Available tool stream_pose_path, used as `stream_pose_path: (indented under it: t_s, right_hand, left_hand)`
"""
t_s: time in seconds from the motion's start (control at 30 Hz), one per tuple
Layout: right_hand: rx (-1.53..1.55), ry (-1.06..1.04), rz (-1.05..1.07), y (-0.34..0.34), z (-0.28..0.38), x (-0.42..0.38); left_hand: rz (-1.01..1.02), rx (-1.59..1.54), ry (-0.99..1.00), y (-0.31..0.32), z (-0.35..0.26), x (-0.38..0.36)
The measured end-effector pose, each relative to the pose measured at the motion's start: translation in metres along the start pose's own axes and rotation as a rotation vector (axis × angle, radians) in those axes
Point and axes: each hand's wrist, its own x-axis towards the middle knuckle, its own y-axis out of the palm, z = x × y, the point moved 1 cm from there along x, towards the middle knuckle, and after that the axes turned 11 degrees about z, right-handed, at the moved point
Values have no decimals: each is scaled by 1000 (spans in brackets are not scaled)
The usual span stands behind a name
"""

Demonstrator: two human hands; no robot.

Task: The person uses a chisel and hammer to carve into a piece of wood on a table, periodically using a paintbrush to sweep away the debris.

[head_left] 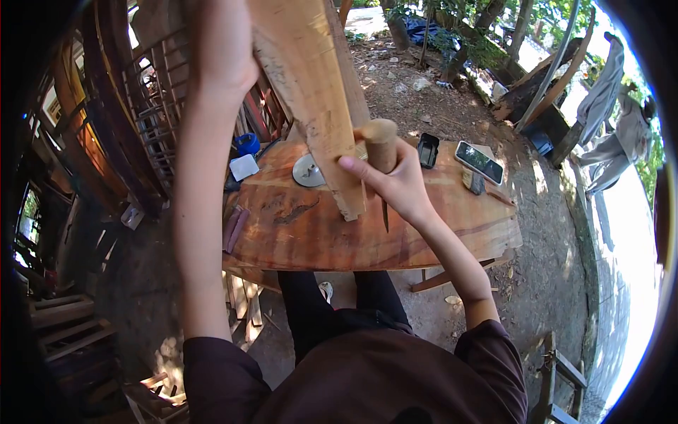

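A long wooden board (321, 99) with rough, bark-like edges is held up at a slant over the table, its narrow end low and its far part cut off by the top of the view. My right hand (401, 182) is closed at the lower end, thumb pressed on the board's face. In that same hand stands a round, light wooden piece like a tool handle (381, 145), a dark pointed tip showing below it. My left hand (229, 39) reaches up alongside the board at the top edge; its fingers are out of sight.
On the wooden table (311, 240) lie a metal disc (308, 172), a phone (480, 162), a black case (428, 150), a white square object (244, 167) and a blue round item (247, 144). Wooden frames (70, 325) crowd the left. Grey clothing (621, 134) hangs at right.
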Motion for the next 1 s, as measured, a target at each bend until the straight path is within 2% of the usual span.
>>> stream_pose_path:
  t_s: [0.03, 0.1, 0.17, 0.2, 0.23, 0.3, 0.33, 0.37, 0.43, 0.5, 0.53, 0.63, 0.7, 0.73, 0.77, 0.83, 1.0]
  right_hand:
    - [1, 6, 8, -2, 4, -2]
    - [133, -88, -171, -10, 11, -7]
    - [311, -252, -174, -20, 11, -5]
    - [307, -234, -176, -21, 19, -7]
    - [307, -229, -178, -20, 25, -5]
    - [-62, -366, -327, -17, 34, 4]
    - [-130, -496, -351, -15, 36, 10]
    - [-130, -489, -350, -15, 37, 17]
    - [-321, -690, -432, -13, 41, 29]
    - [-307, -695, -436, -11, 43, 35]
    - [-338, -701, -430, -12, 40, 41]
    - [-387, -714, -469, -14, 38, 50]
    - [-385, -648, -457, -17, 42, 51]
    - [-271, -655, -491, -14, 51, 51]
    - [-337, -656, -512, -16, 55, 48]
    - [-354, -681, -584, -5, 50, 51]
    - [-363, -679, -540, -9, 67, 45]
  left_hand:
    - [37, -10, 13, 0, 5, 1]
    - [-4, -49, 19, 5, 10, 6]
    - [-65, 22, -100, 13, 13, 16]
    - [-25, 80, -128, 14, 18, 18]
    - [93, 68, 5, 14, 24, 19]
    - [223, -257, 20, 17, 31, 23]
    - [218, -261, 14, 18, 34, 25]
    - [231, -220, 4, 19, 37, 27]
    - [246, -180, -2, 17, 50, 34]
    - [197, -77, -39, 15, 59, 39]
    - [169, -90, -127, 15, 54, 38]
    - [230, -124, -119, 7, 59, 38]
    - [215, -108, -75, 8, 59, 40]
    - [204, -98, -33, 7, 58, 40]
    - [199, -95, -33, 5, 57, 39]
    - [256, -247, 0, 6, 54, 35]
    - [133, -154, -109, 14, 45, 34]
